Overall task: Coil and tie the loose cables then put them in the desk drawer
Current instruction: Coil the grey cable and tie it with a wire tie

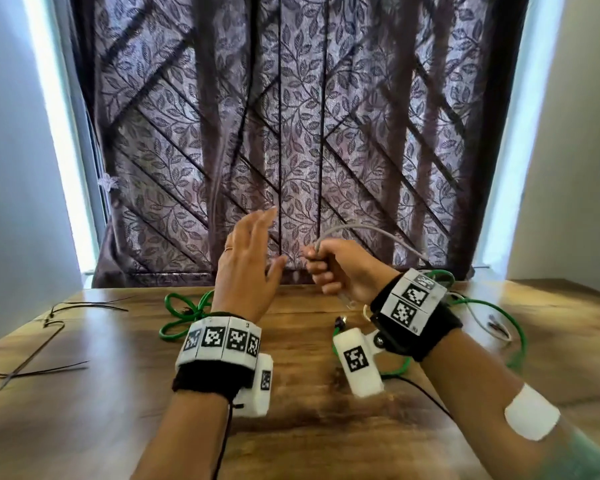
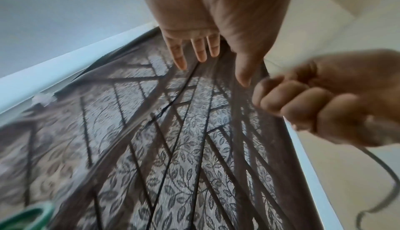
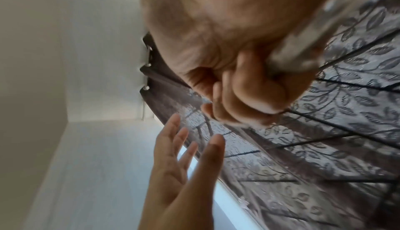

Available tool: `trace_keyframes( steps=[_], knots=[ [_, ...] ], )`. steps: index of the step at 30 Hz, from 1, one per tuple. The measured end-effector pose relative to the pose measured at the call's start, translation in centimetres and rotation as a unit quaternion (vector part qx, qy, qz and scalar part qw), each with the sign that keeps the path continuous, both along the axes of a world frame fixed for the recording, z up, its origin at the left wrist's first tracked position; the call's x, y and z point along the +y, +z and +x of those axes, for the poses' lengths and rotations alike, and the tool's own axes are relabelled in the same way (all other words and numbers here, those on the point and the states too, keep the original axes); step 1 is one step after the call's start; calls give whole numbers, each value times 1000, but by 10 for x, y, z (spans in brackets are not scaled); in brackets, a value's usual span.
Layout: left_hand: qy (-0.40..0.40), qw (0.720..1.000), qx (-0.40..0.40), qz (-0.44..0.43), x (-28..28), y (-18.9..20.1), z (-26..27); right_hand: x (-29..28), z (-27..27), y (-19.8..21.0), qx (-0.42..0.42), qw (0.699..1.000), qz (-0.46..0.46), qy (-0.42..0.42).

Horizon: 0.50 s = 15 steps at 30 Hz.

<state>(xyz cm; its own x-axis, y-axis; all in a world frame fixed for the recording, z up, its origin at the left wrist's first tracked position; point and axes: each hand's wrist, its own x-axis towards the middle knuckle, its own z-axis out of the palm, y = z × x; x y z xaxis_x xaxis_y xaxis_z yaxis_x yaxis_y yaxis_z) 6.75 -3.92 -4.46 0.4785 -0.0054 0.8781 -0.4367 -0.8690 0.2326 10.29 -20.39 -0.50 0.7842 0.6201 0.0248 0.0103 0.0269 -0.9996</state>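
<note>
My right hand is raised above the desk in a fist around a grey cable. The cable arcs out of the top of the fist and drops to the right behind my wrist. The right wrist view shows the same fist with the blurred grey cable running through it. My left hand hovers just left of it, fingers straight and spread, holding nothing. A green cable lies in loose loops on the wooden desk under both wrists. No drawer is in view.
Several black cable ties lie on the desk's left side. More of the green cable loops at the right, beside a grey cable end. A patterned curtain hangs right behind the desk's far edge.
</note>
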Motion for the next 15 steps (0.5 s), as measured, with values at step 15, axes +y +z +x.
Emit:
trace_keyframes(
  steps=[15],
  knots=[
    [-120,990,-52,50,3,5,-4,6,-43,23,-40,982,-71,172]
  ],
)
